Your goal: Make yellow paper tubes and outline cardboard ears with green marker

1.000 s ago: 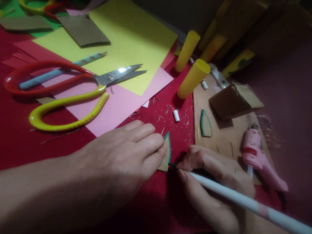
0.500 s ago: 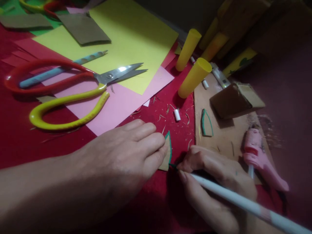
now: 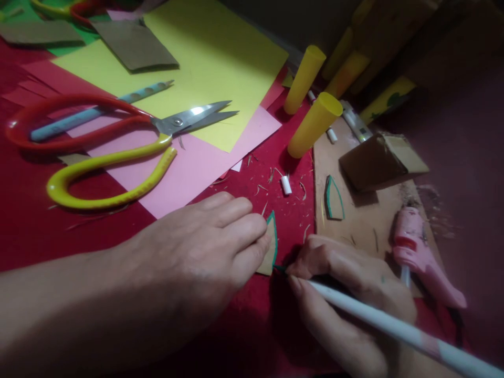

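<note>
Under the fingers of my left hand (image 3: pixel 220 247) is a small pointed cardboard piece (image 3: pixel 270 252) with a green edge, pinned against the red cloth; the hand hides part of it. Pinched in my right hand (image 3: pixel 338 294) is a slim white paintbrush (image 3: pixel 374 312) with a pink band. Its dark green tip meets the lower right edge of the cardboard piece. A second green-edged cardboard piece (image 3: pixel 334 200) lies beyond my right hand on a brown board (image 3: pixel 362 226).
Large scissors (image 3: pixel 177 123) and a pencil (image 3: pixel 145 93) lie left on yellow paper (image 3: pixel 205 63) and pink paper (image 3: pixel 173 178). Two yellow tubes (image 3: pixel 315 126) stand behind a small white cylinder (image 3: pixel 285 185). A folded cardboard box (image 3: pixel 378 163) and a pink glue gun (image 3: pixel 417 247) are at right.
</note>
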The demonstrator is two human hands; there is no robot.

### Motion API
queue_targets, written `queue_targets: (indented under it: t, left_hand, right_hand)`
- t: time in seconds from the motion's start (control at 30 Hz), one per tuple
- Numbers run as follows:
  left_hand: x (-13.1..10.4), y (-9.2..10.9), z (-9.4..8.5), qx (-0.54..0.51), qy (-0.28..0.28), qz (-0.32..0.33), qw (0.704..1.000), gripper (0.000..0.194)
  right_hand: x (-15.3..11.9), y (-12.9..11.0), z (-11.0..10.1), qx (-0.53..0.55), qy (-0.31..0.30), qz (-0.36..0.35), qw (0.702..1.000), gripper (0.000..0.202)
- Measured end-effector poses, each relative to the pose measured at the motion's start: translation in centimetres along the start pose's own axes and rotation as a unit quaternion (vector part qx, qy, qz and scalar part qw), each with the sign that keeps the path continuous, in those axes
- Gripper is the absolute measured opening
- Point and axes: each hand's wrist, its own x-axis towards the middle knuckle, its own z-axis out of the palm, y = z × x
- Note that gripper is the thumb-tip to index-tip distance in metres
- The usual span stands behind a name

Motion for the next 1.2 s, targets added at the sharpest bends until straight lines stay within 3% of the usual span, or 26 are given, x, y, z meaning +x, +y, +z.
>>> queue_targets:
  t: [0.7, 0.9, 1.07, 1.2]
  left_hand:
    - [-0.08, 0.23, -0.01, 0.0, -0.002, -0.011, 1.0, 0.038]
    - [-0.09, 0.15, 0.17, 0.005, -0.007, -0.008, 1.0, 0.035]
    - [-0.08, 0.09, 0.23, -0.006, -0.007, 0.001, 1.0, 0.034]
    - [0.0, 0.23, 0.13, -0.001, -0.007, -0.002, 1.0, 0.035]
  right_hand:
    - [-0.17, -0.19, -0.11, 0.003, -0.004, -0.005, 1.0, 0.02]
    - [-0.16, -0.47, -0.17, -0.003, -0.033, -0.001, 0.999, 0.025]
    - [-0.38, -0.29, -0.46, 0.002, -0.006, 0.034, 0.999, 0.024]
    - [-0.18, -0.15, -0.28, -0.007, -0.001, 0.023, 1.0, 0.018]
